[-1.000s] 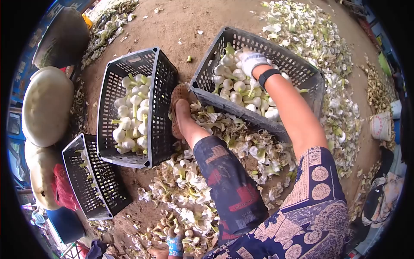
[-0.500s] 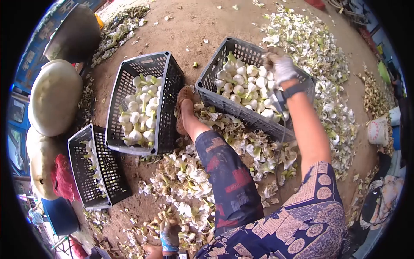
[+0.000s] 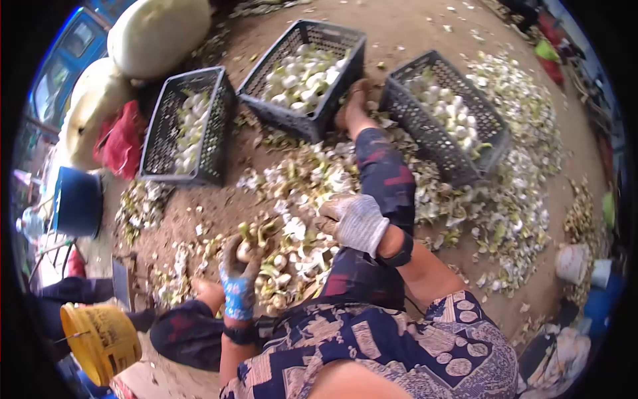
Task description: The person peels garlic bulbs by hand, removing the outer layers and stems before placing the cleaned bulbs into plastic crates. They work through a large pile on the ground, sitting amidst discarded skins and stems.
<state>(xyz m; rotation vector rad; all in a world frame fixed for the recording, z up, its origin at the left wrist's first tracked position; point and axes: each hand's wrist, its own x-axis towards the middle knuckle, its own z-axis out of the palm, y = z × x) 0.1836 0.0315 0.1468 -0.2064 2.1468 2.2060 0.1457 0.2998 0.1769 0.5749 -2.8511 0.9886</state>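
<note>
The dirt floor [image 3: 409, 26] is stretching under three crates [image 3: 342, 86], and peels [image 3: 522, 226] are covering a lot of it. A pale bulb [image 3: 244, 253] is sitting between the left hand's [image 3: 237, 274] thumb and fingers, low over the peels. They are curving around it; I cannot tell how tightly. The right hand [image 3: 352, 221] is curling in by the leg [image 3: 382, 169], and I cannot tell if it is holding anything. The bulb is looking light, firm and maybe slippery, best held around its fat middle. The right hand is no longer reaching over the right crate [image 3: 420, 141].

White bulbs [image 3: 307, 78], dark-grey crates [image 3: 422, 147], yellow bucket [image 3: 109, 340]
</note>
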